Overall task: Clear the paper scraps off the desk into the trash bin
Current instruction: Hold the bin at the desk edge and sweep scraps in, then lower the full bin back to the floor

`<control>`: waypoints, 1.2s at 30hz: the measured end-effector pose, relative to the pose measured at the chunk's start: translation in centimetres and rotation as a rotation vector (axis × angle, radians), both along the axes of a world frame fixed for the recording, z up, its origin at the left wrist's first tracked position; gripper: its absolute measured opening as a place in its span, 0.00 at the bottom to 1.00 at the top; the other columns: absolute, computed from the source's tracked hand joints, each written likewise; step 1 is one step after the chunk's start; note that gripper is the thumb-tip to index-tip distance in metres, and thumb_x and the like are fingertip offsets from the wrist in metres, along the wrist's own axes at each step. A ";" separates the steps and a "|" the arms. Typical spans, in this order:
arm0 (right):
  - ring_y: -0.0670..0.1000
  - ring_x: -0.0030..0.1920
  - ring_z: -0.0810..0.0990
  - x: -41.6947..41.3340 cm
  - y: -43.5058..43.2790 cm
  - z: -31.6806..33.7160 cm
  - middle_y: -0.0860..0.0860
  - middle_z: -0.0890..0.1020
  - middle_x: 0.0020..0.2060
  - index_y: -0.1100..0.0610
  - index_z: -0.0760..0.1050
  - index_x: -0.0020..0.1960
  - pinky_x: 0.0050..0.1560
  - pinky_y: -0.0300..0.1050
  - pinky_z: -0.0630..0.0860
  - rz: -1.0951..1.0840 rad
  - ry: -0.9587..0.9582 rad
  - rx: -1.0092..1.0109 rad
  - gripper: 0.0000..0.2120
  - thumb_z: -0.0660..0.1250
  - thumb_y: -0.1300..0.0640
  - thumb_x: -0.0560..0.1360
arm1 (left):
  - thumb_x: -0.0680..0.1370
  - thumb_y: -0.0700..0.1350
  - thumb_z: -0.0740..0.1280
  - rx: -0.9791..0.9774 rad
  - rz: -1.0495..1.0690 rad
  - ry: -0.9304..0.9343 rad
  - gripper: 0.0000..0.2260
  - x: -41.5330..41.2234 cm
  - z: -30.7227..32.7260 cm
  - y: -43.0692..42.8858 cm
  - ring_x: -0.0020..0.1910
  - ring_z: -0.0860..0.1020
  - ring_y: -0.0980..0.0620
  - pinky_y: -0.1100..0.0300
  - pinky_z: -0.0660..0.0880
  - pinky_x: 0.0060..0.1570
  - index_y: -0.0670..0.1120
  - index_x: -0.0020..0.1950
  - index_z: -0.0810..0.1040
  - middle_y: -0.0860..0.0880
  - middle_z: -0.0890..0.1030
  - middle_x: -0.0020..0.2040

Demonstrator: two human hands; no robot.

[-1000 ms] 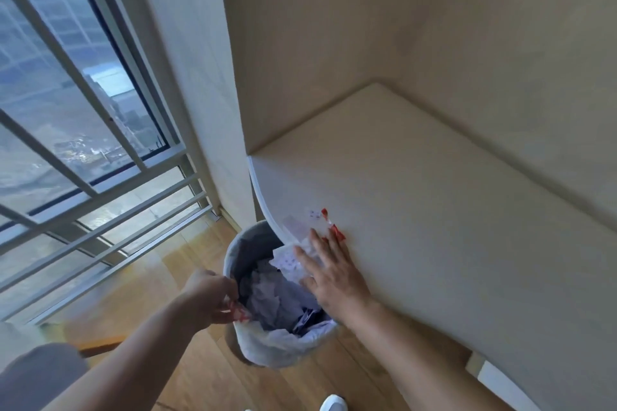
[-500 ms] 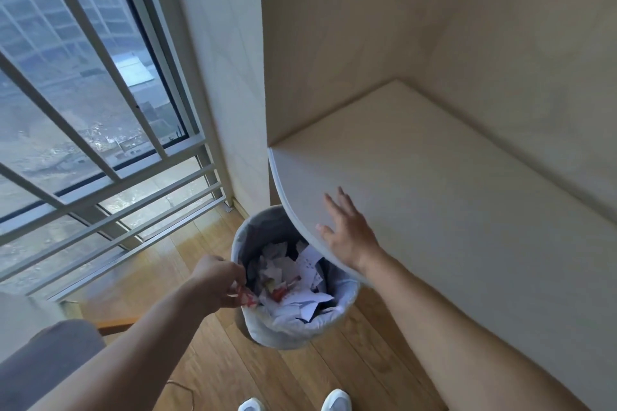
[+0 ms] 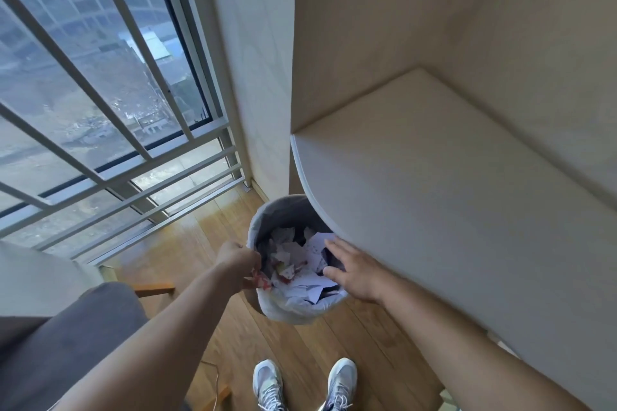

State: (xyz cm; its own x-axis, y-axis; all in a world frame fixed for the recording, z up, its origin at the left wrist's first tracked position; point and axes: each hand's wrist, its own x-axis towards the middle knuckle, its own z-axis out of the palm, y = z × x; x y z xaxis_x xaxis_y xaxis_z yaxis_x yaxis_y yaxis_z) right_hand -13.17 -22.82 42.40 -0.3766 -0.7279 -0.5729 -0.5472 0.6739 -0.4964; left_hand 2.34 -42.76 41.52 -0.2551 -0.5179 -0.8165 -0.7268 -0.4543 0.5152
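Counted: one trash bin, at about six o'clock from the frame centre, lined with one pale bag. One desk, toward three o'clock. Two bare hands: the left hand at the bin's nine o'clock rim, the right hand at its three o'clock rim. Paper scraps heaped inside, too crumpled and overlapped to number; at least several white pieces, some with red marks. Two pale shoes at six o'clock. One window, toward ten o'clock.
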 end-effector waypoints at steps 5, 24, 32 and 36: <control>0.59 0.77 0.55 1.9 -2.2 -1.7 0.51 0.48 0.80 0.49 0.47 0.78 0.74 0.61 0.59 -0.043 -0.012 0.208 0.33 0.56 0.42 0.79 | 0.71 0.28 0.64 0.022 0.019 -0.010 0.07 0.9 -0.3 0.2 0.37 0.81 0.36 0.52 0.79 0.26 0.34 0.48 0.75 0.34 0.77 0.44; 0.53 0.56 0.78 1.7 -0.2 -0.7 0.55 0.76 0.59 0.57 0.76 0.60 0.55 0.42 0.73 -0.495 0.050 -0.082 0.14 0.65 0.56 0.75 | 0.71 0.25 0.62 -0.014 0.041 0.008 0.08 3.5 2.4 -1.8 0.37 0.77 0.38 0.53 0.79 0.24 0.32 0.48 0.74 0.35 0.74 0.43; 0.57 0.46 0.78 5.3 2.2 -4.3 0.56 0.79 0.48 0.53 0.69 0.47 0.51 0.52 0.77 -1.053 -0.171 -0.115 0.09 0.67 0.62 0.72 | 0.69 0.26 0.65 0.059 -0.140 -0.015 0.09 7.3 1.1 -2.0 0.36 0.76 0.38 0.51 0.80 0.28 0.32 0.48 0.75 0.36 0.74 0.41; 0.58 0.44 0.81 7.8 5.3 -4.7 0.58 0.81 0.47 0.54 0.71 0.46 0.43 0.51 0.80 -1.222 -0.366 -0.156 0.10 0.67 0.66 0.71 | 0.70 0.28 0.67 0.083 -0.250 -0.037 0.08 8.0 -0.1 -0.8 0.43 0.78 0.36 0.52 0.80 0.29 0.34 0.48 0.75 0.35 0.76 0.46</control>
